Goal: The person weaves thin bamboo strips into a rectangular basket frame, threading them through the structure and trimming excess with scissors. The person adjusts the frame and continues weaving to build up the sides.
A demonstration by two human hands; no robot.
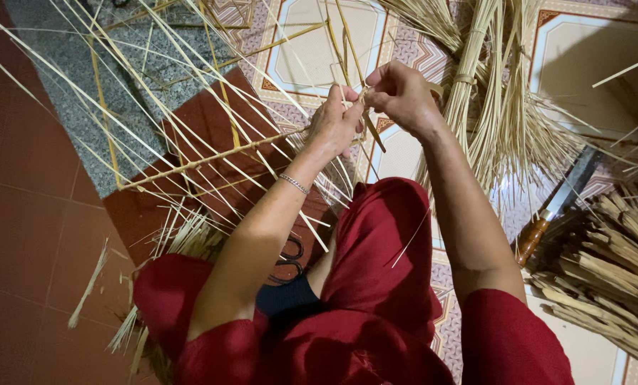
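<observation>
Left hand (335, 122) and right hand (399, 93) both pinched shut on thin straw strips (190, 135), fingertips meeting.

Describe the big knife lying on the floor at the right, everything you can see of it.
The knife lies flat on the patterned tile floor, slanted, its tip pointing up and to the right. It has a broad, dull grey metal blade and a rounded handle that looks like reddish-brown wood, nearest the person's knee. Thin pale straw strands cross over the blade, and a pile of split cane strips crowds its lower right side. Neither hand touches it; its far tip is lost among the straw.
</observation>
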